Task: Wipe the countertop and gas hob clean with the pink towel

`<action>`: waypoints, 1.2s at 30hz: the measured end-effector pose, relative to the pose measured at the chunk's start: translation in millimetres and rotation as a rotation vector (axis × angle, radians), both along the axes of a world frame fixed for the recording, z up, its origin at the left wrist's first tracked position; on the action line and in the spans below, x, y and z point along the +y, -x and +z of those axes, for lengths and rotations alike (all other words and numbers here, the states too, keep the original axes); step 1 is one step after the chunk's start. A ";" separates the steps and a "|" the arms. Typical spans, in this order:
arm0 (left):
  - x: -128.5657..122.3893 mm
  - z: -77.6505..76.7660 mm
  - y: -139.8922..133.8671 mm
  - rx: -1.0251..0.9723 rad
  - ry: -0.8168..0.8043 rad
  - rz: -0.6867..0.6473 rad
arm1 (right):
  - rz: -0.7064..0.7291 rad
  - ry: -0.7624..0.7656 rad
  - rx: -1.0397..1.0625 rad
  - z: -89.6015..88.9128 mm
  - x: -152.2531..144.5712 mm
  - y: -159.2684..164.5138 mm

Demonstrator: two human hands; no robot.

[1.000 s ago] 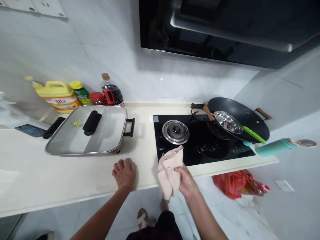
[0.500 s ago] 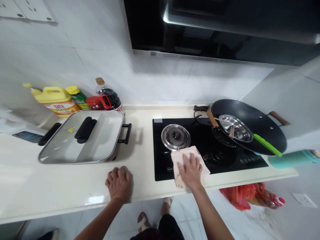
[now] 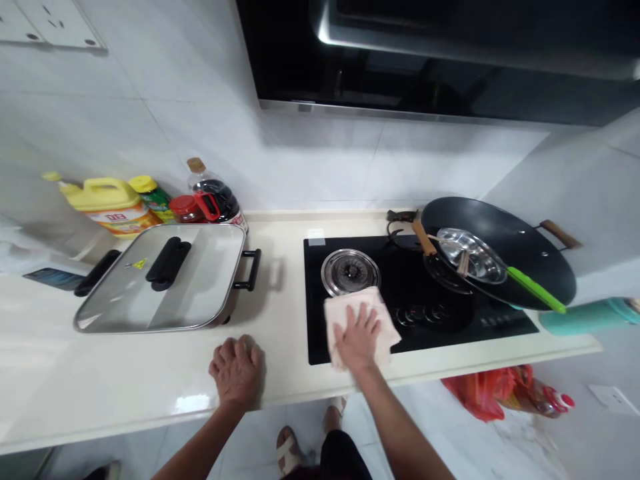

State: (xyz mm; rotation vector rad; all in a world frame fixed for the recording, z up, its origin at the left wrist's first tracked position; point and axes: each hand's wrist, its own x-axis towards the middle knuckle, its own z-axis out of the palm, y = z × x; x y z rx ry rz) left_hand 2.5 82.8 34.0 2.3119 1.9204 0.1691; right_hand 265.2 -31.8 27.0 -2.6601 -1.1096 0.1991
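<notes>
My right hand [image 3: 359, 339] lies flat with spread fingers on a pale pink cloth [image 3: 384, 320], pressing it onto the front left of the black cooktop [image 3: 315, 300]. The cloth's upper edge reaches the round metal burner [image 3: 351, 272], and its lower edge overlaps the white counter. To the left, my left hand [image 3: 236, 371] rests on the counter [image 3: 280, 327] with its fingers curled in, nothing visible in them. Just beyond that hand sits a rectangular electric pan [image 3: 210, 280] under a glass lid with black handles.
On the cooktop's right stands a black wok [image 3: 530, 253] holding a metal strainer [image 3: 473, 257] and a green-handled utensil [image 3: 535, 289]. A teal bottle [image 3: 585, 320] lies beside it. Bottles, including soy sauce [image 3: 220, 193], line the wall. The range hood [image 3: 425, 73] hangs above.
My right hand has slid the cloth leftward across the cooktop's front, uncovering some of the control markings. My left hand has stayed in place on the counter.
</notes>
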 end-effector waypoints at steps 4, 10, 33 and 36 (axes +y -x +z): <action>0.6 -2.2 1.2 -0.014 -0.014 0.003 | 0.266 -0.160 0.059 -10.8 -14.6 41.4; 3.9 -3.3 2.5 0.010 -0.012 0.017 | -0.129 -0.220 0.070 -12.5 -13.9 -36.6; 7.9 -36.9 24.5 0.039 -0.114 0.059 | 0.077 -0.104 -0.020 -18.7 88.6 -243.6; 6.9 -42.7 28.8 0.045 -0.121 0.053 | 0.203 -0.088 -0.029 -19.4 108.3 -259.8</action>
